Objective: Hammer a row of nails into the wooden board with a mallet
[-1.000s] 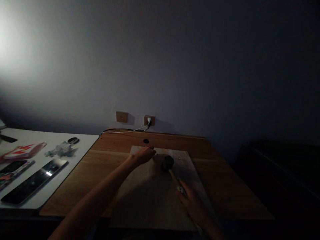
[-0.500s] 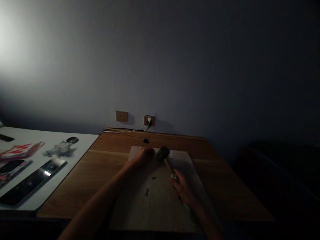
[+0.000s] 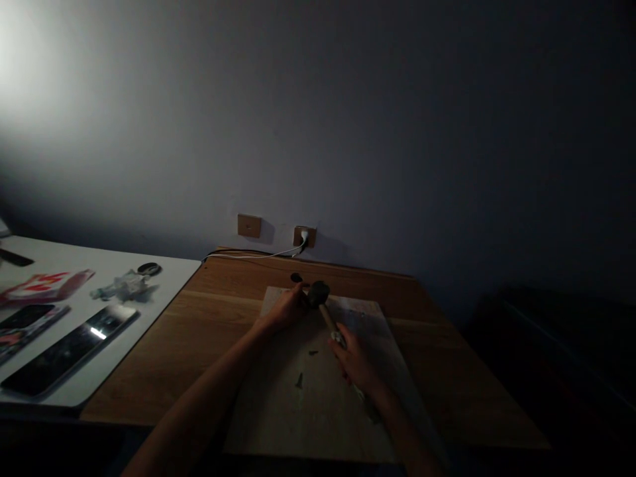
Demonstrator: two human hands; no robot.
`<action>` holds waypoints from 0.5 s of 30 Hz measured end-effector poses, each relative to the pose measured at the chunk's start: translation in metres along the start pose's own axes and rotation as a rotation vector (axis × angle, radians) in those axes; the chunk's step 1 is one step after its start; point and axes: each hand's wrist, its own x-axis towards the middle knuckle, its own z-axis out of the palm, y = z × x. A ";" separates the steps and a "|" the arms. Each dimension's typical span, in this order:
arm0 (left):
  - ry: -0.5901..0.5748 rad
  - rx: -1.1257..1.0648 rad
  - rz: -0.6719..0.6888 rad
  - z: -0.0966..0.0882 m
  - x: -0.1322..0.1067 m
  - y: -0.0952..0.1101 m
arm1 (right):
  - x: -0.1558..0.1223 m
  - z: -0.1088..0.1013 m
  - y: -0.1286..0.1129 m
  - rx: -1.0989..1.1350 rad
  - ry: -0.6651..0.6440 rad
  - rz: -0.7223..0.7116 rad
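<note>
My right hand (image 3: 355,358) is wrapped round the pale handle of a mallet (image 3: 319,295) with a dark, rounded head. The mallet's head is over the far part of a light wooden board (image 3: 278,424). Beside that head, at the board's far left, my left hand (image 3: 289,306) has its fingers drawn together. What it pinches, if anything, is hidden in the dim light. A small dark screw-like piece (image 3: 299,380) and another small dark piece (image 3: 313,352) are on the board between my arms.
Under the board is a brown wooden table (image 3: 169,344). On a white table (image 3: 173,271) at left are a black phone-like slab (image 3: 64,354), a patterned phone (image 3: 24,324), a red-and-white packet (image 3: 47,285) and crumpled clear plastic (image 3: 126,285). Cables (image 3: 258,255) run to a wall socket (image 3: 305,236).
The mallet's head has moved left, closer to my left hand, and my right hand has shifted slightly left with it. The whole view has shifted a little.
</note>
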 end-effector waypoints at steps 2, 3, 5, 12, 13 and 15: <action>-0.031 0.054 -0.006 -0.001 0.000 0.002 | -0.002 0.000 -0.002 -0.004 -0.009 -0.001; -0.060 0.075 -0.007 -0.001 -0.001 0.003 | -0.003 -0.001 -0.003 -0.010 -0.018 0.000; -0.104 0.097 -0.006 -0.002 0.000 0.005 | -0.003 -0.001 -0.003 -0.024 -0.026 -0.003; -0.066 0.149 -0.018 -0.019 -0.007 0.014 | -0.009 -0.009 0.004 -0.019 -0.029 -0.010; -0.091 0.175 0.009 -0.024 -0.012 0.019 | -0.014 -0.012 0.006 -0.010 -0.017 0.007; -0.204 0.230 0.091 -0.034 -0.025 0.034 | -0.025 -0.018 0.011 0.011 0.007 0.050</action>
